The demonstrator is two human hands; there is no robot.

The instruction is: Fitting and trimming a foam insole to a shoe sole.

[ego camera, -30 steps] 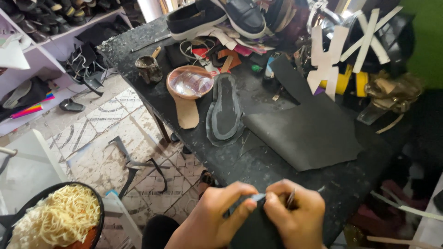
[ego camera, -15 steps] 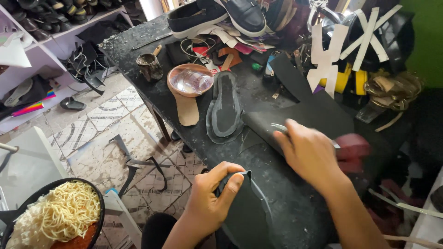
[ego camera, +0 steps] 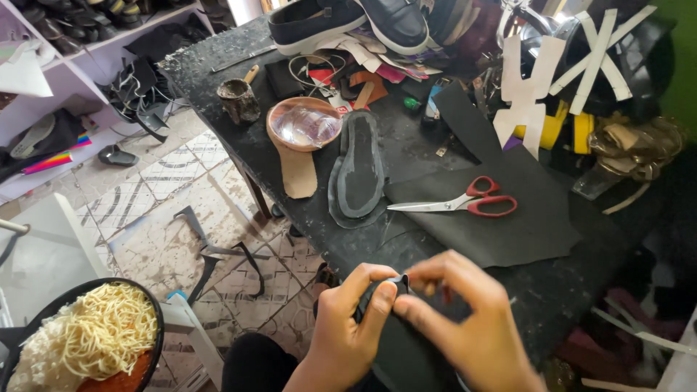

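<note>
Both of my hands pinch the top edge of a black sole-shaped piece (ego camera: 385, 341) at the near edge of the black worktable (ego camera: 218, 94). My left hand (ego camera: 348, 327) grips it with thumb and fingers. My right hand (ego camera: 465, 319) pinches the same edge from the right. Red-handled scissors (ego camera: 465, 203) lie on a black leather sheet (ego camera: 508, 210) beyond my hands. A dark sole cut-out (ego camera: 357, 170) lies to the left of the scissors.
A tan bowl with clear plastic (ego camera: 303, 125) and a glue pot (ego camera: 238, 99) stand further back. Black shoes (ego camera: 348, 22) and scraps crowd the far table. A bowl of noodles (ego camera: 80, 345) sits at lower left. Leather strips (ego camera: 218, 250) lie on the tiled floor.
My right hand has set the scissors down on the leather sheet and come back to the black piece, which both hands now pinch.
</note>
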